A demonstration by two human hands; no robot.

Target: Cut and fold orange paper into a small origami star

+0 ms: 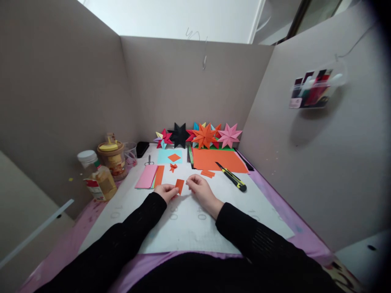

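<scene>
Between thumb and fingers, my left hand [166, 192] pinches a small orange paper rectangle [180, 186] above the white sheet [189, 236]. Just right of it, my right hand [200, 188] has its fingertips drawn together; whether anything is in them I cannot make out. Small orange paper strips [207, 173] lie beyond my right hand. A folded orange paper piece [173, 167] rests ahead of my left hand, and an orange paper diamond [174, 157] lies on a light blue sheet [161, 156]. Left of these is a stack of pink paper [147, 176] beside an orange strip [159, 176].
A yellow-black utility knife [233, 179] lies at right, its blade out. Orange sheets [218, 159] are stacked behind it. Folded paper stars [204, 136] line the back wall. Scissors [149, 160], a bottle [97, 177] and a jar [112, 160] are at left. Grey partitions enclose the table.
</scene>
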